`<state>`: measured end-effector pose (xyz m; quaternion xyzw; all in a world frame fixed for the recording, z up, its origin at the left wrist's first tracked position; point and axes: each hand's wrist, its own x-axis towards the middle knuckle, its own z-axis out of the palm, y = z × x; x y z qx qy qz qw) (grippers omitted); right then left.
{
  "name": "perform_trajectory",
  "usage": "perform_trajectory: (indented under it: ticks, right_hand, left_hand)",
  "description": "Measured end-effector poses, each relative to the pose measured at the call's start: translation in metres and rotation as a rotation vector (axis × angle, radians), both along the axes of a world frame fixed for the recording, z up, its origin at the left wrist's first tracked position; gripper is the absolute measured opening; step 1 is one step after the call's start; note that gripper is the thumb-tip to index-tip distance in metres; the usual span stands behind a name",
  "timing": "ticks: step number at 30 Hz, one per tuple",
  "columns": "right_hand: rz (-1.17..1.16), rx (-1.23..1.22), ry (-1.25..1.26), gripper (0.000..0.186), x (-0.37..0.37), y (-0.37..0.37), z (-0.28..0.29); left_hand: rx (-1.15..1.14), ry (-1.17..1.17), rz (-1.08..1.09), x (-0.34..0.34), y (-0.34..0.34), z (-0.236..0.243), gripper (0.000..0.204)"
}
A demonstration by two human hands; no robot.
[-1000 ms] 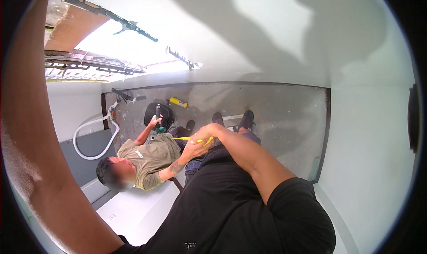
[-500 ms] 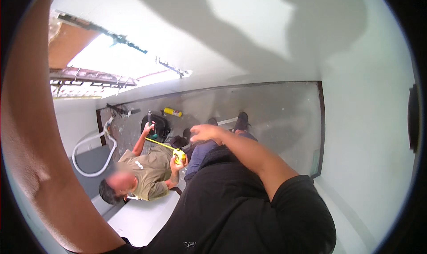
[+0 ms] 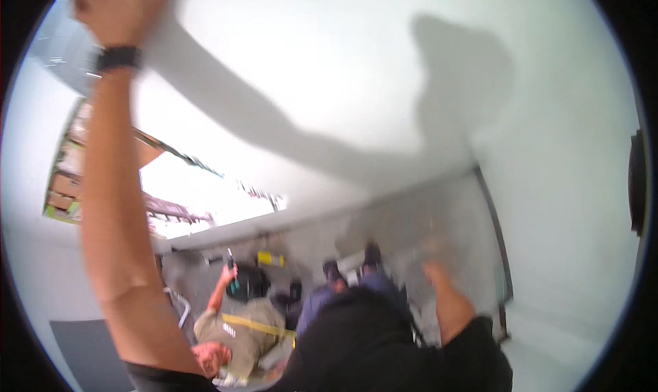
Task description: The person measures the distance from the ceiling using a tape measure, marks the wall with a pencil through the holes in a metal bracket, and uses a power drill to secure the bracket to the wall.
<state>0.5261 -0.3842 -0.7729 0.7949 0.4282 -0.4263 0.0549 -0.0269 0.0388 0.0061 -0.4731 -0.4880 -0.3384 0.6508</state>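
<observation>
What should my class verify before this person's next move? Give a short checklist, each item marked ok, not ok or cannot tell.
1. The left hand is raised and in view: ok.
2. The right hand holds nothing: cannot tell; it is blurred.
3. The tape is away from the co-worker: not ok; it crosses in front of their shirt.
4. The tool is held by the co-worker: ok, in one raised hand.
5. The cylinder is apart from the person's shoes: ok; it lies to their left.
6. Footing is firm: cannot tell.
</observation>
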Motion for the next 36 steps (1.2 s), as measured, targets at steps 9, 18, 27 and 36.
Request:
perform_trajectory:
  ticks: [9,18,27,36]
  right_hand:
    - [-0.347,-0.028,0.624,0.039,-0.153,0.099,0.042]
    - [-0.084,0.339,1.096,0.032,-0.274,0.247,0.253]
    - [-0.480,1.505,1.329,0.044,-0.204,0.380,0.650]
    - [-0.348,1.530,1.079,0.041,-0.196,0.415,0.661]
  left_hand:
    - [-0.102,-0.012,-0.418,0.035,-0.038,0.004,0.106]
    - [-0.129,-0.049,-0.375,0.033,-0.035,0.000,0.110]
    - [-0.249,-0.114,-0.419,0.029,-0.045,0.001,0.112]
    - [-0.194,-0.157,-0.465,0.019,-0.040,-0.004,0.107]
